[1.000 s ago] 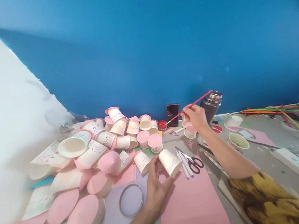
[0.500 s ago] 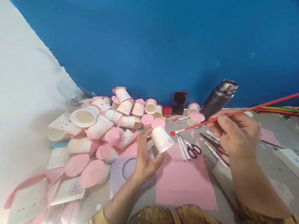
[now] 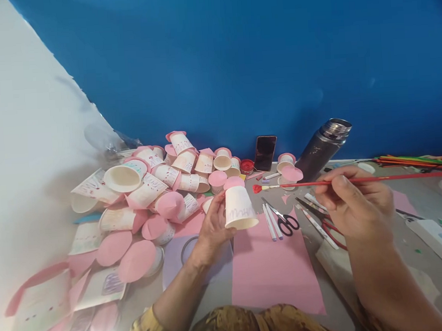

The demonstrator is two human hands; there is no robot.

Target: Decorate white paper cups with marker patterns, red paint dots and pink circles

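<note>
My left hand [image 3: 212, 231] grips a white paper cup [image 3: 239, 208], held upside down above a pink paper sheet [image 3: 272, 267]; the cup has a pink disc on its base and purple zigzag marks near its rim. My right hand [image 3: 352, 205] pinches a long red paintbrush [image 3: 356, 180], held nearly level. Its red-loaded tip [image 3: 257, 189] points left and hovers just right of the cup, not touching it.
A heap of decorated cups [image 3: 158, 189] with pink discs fills the left. Black scissors [image 3: 284, 220], markers [image 3: 271, 222], a red paint pot [image 3: 247, 166], a phone [image 3: 265, 153] and a dark flask [image 3: 323, 149] lie beyond. Coloured pipe cleaners [image 3: 415, 161] and a power strip [image 3: 438, 239] are at right.
My right hand drew back from the paint pot with the brush and levelled it toward the cup. My left hand lifted the cup and turned it upright-inverted.
</note>
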